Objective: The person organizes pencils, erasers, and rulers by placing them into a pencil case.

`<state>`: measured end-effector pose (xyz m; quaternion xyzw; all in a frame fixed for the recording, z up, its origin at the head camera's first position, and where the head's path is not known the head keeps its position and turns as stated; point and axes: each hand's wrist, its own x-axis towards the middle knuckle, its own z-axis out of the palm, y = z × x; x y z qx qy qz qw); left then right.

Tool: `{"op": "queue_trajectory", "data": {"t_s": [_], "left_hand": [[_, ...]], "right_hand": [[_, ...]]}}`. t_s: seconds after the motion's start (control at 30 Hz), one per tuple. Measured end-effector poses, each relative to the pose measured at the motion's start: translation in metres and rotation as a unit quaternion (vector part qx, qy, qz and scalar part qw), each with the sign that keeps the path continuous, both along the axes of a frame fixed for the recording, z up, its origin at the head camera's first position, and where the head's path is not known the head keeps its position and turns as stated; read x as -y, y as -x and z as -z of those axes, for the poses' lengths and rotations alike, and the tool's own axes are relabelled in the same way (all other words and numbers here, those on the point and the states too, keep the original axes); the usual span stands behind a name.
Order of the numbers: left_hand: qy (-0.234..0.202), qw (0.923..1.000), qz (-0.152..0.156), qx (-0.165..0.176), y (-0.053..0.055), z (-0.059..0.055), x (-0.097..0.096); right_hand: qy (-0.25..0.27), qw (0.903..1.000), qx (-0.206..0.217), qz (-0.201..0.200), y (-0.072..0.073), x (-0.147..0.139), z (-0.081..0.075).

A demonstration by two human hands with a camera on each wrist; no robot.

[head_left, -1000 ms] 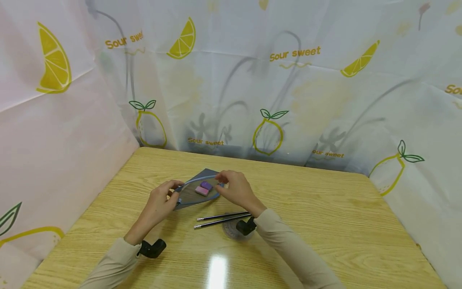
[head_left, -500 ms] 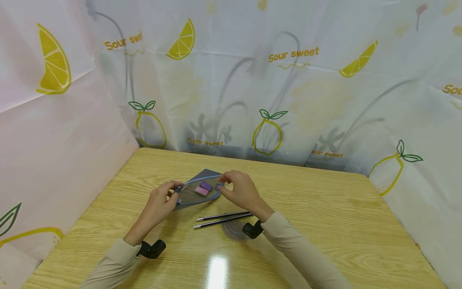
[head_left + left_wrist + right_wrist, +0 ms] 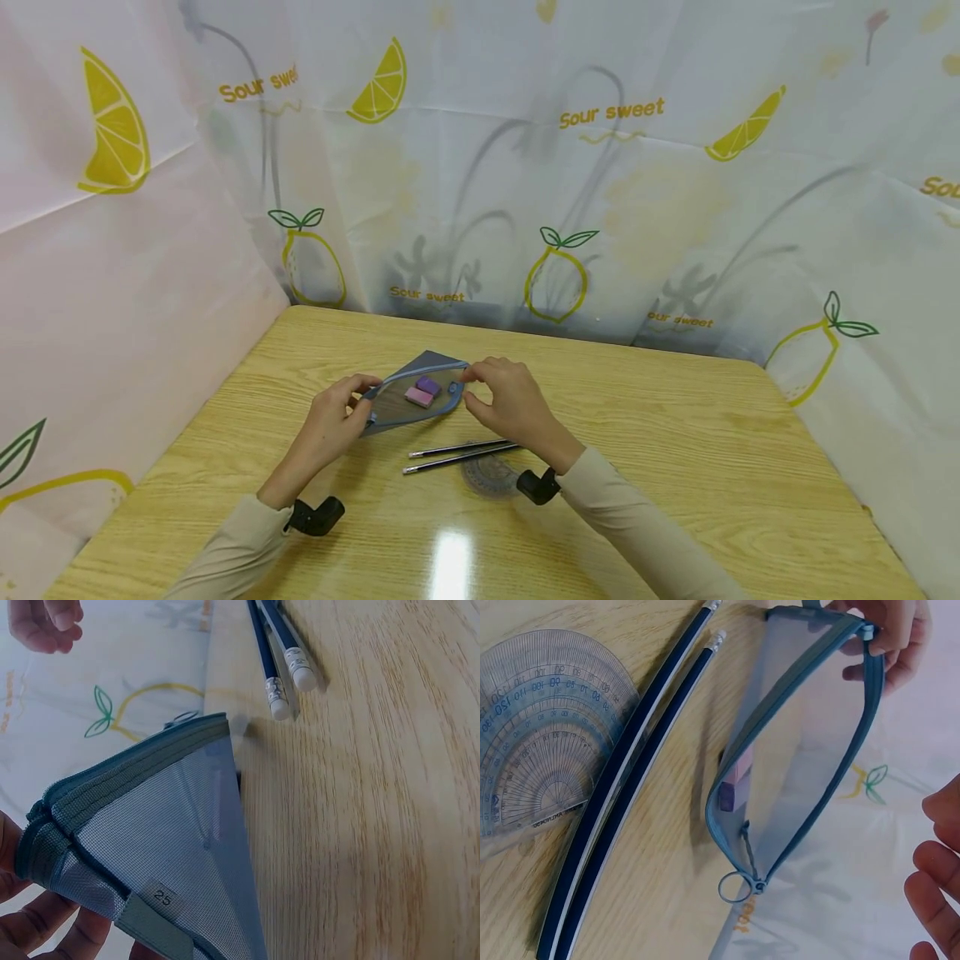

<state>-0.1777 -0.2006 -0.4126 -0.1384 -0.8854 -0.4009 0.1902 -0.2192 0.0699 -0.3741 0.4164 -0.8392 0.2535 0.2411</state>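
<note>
My left hand [image 3: 335, 419] pinches the left end of a blue mesh zipper pouch [image 3: 176, 814], whose mouth gapes wide. Inside lie a pink eraser [image 3: 419, 397] and a purple eraser [image 3: 428, 384]. At the pouch's far right corner is the zipper slider [image 3: 760, 886] with its ring. My right hand [image 3: 512, 402] hovers just beyond that corner, its fingers loosely bent and holding nothing. A gap shows between those fingers and the pouch in the right wrist view. Part of the left hand is hidden behind the pouch there.
Two dark striped pencils with white erasers [image 3: 450, 462] lie side by side in front of the pouch. They overlap a clear round-edged protractor [image 3: 551, 697] on the wooden table [image 3: 675, 467]. A lemon-printed sheet [image 3: 465, 183] stands behind the table.
My right hand has let go of the pouch's zipper end and drawn back to the right, uncovering the slider. The left hand and the pouch have stayed nearly still.
</note>
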Motion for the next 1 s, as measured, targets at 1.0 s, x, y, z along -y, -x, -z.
{"op": "queue_trajectory", "data": {"t_s": [1.0], "left_hand": [[0.000, 1.0000, 0.001, -0.002, -0.003, 0.001, 0.000]], "right_hand": [[-0.100, 0.9945, -0.030, 0.002, -0.029, -0.019, 0.006]]}}
